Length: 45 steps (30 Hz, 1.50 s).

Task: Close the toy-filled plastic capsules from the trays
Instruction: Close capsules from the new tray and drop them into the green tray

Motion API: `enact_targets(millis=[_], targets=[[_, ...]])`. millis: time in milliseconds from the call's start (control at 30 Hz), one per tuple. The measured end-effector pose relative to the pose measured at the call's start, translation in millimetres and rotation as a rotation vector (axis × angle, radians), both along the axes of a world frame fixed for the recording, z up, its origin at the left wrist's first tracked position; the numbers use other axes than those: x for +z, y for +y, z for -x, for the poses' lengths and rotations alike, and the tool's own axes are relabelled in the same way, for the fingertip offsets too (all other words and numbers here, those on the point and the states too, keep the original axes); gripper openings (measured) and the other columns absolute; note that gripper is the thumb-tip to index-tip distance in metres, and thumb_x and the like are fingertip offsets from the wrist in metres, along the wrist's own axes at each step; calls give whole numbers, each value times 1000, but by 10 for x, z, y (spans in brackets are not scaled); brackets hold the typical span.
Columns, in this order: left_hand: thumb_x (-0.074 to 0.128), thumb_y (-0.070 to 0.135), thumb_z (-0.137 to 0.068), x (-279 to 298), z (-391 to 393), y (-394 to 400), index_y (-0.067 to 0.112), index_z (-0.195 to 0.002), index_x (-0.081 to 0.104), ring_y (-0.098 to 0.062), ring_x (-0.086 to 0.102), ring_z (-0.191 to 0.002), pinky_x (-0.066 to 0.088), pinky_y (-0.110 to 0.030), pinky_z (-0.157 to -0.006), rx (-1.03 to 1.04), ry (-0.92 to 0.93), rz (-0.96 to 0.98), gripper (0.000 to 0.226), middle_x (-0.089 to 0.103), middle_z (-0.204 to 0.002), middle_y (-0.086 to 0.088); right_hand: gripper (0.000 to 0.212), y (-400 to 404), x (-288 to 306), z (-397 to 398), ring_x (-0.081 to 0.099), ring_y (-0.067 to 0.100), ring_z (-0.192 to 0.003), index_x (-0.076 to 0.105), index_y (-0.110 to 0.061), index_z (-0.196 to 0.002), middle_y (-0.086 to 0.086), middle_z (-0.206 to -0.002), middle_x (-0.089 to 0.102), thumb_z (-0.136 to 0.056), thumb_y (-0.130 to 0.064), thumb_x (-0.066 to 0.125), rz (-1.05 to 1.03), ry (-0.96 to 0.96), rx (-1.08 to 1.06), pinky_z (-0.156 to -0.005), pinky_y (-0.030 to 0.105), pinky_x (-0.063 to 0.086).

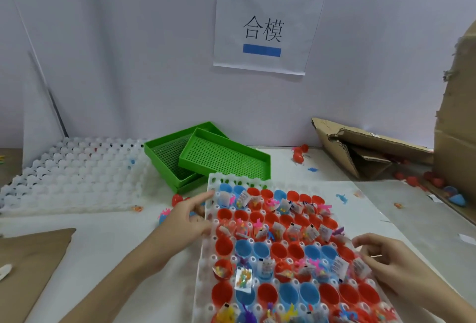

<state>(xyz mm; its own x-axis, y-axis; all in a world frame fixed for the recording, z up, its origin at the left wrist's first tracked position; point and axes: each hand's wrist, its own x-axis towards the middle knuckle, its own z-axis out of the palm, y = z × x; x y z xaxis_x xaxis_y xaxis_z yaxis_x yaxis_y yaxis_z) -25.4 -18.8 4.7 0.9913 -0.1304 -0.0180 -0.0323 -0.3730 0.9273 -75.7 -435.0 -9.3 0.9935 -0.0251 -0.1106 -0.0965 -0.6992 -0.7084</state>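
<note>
A white plastic tray [203,266] lies in front of me, its wells filled with open red and blue capsule halves [275,250]. Several halves hold small bagged toys [243,277]; other rows are empty shells. My left hand [192,216] rests on the tray's left edge, index finger stretched toward the far corner and the thumb touching the rim. At the tray's right edge, my right hand [386,262] lies with fingers loosely bent over the capsules there. Neither hand grips a capsule.
A stack of empty white trays [69,168] sits at the back left, with two green mesh trays [206,155] beside it. Torn cardboard [365,145] stands at the right with loose capsules [298,152] around it. A brown board [28,266] lies front left.
</note>
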Motion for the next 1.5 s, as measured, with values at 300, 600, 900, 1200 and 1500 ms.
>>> enact_targets(millis=[300, 600, 900, 1200, 1500], targets=[[52, 13, -105, -224, -92, -87, 36, -155, 41, 0, 45, -68, 41, -14, -63, 66, -159, -147, 56, 50, -91, -1, 16, 44, 37, -95, 69, 19, -67, 71, -16, -103, 12, -75, 69, -99, -5, 61, 47, -11, 25, -65, 30, 57], [36, 26, -112, -125, -572, -216, 17, -163, 29, -39, 52, -129, 40, -48, -109, 101, -141, -297, 52, 55, -138, -30, 12, 207, 58, -590, 75, 12, -83, 70, -22, -105, -1, -89, 76, -102, -16, 60, 46, -38, -47, -78, 33, 63], [37, 28, -112, -264, -554, -188, 18, -161, 34, -30, 50, -100, 43, -47, -94, 141, -282, -419, 50, 55, -84, -2, 11, 185, 43, -715, 74, 15, -90, 69, -24, -105, -1, -99, 75, -101, -16, 63, 23, -31, -52, -84, 32, 62], [32, 24, -112, -383, -507, -96, 22, -156, 41, -21, 42, -119, 37, -36, -107, 171, -318, -545, 45, 59, -132, -4, 10, 130, 147, -849, 74, 14, -85, 66, -33, -105, -2, -97, 72, -103, -27, 59, 177, 44, -37, -68, 26, 61], [28, 33, -113, -395, -612, -60, 20, -158, 39, -18, 40, -121, 36, -34, -107, 151, -322, -642, 49, 54, -138, 0, 10, 208, 216, -1071, 74, 5, -70, 67, -29, -93, -7, -86, 75, -101, -24, 64, 290, 100, 10, -56, 14, 54]])
